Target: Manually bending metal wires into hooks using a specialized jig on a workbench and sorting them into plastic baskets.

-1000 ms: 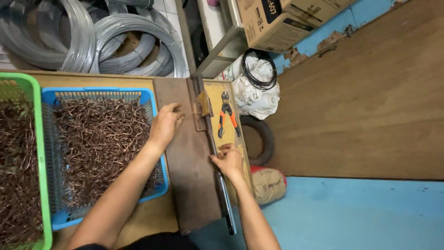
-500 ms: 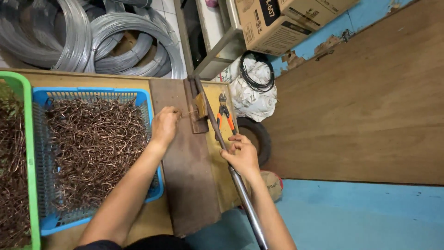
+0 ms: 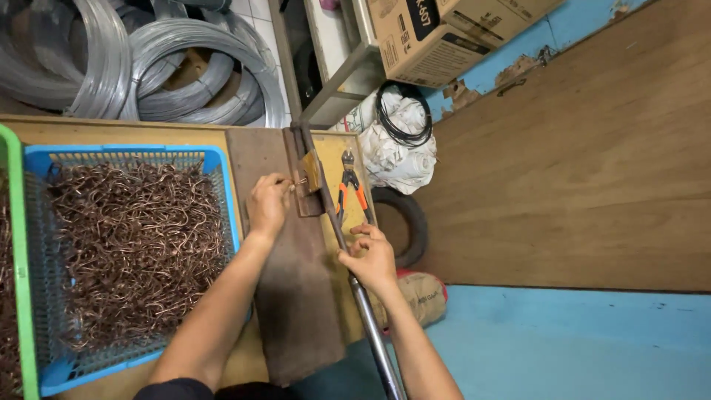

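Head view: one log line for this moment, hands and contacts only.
left hand: pinching small wire piece at bending jig | right hand: gripping metal lever bar | blue basket: full of copper hooks | pliers: untouched

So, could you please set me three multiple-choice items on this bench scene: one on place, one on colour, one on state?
1. Where do the pliers lie?
A. right of the lever bar
B. inside the basket
C. on the floor

2. What colour is the basket of bent wire pieces?
A. red
B. blue
C. white

3. What does the right hand do?
A. hangs free
B. grips the lever bar
C. holds the pliers

Answers: 1 A, they rest on the board beside the bar; 2 B, its rim is blue; 3 B, fingers wrap the bar.
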